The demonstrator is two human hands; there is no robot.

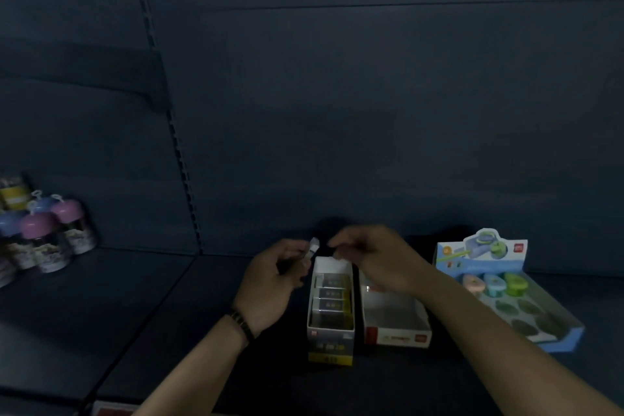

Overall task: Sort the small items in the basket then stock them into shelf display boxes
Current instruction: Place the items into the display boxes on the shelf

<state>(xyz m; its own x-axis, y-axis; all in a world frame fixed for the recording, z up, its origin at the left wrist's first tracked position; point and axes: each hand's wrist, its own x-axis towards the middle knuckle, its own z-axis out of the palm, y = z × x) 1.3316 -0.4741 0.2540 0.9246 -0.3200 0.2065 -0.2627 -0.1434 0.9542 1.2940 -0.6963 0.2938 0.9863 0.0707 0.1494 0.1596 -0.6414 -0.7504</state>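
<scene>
A narrow white display box (331, 336) with a yellow front stands on the dark shelf, holding several small dark packs (332, 294) in a row. My left hand (277, 280) pinches a small white item (313, 246) just above the box's far left corner. Over the box's far end hovers my right hand (368, 257), fingers curled; whether it holds anything is too blurred to tell. Right of it stands a wider white box (395, 331) with a red-marked front, its inside bare.
A blue display tray (560, 338) at the right holds three coloured round items (493, 282) at its back and several open slots. Pastel-capped bottles (50, 233) cluster at the far left. A slotted shelf upright (182, 162) divides the back panel.
</scene>
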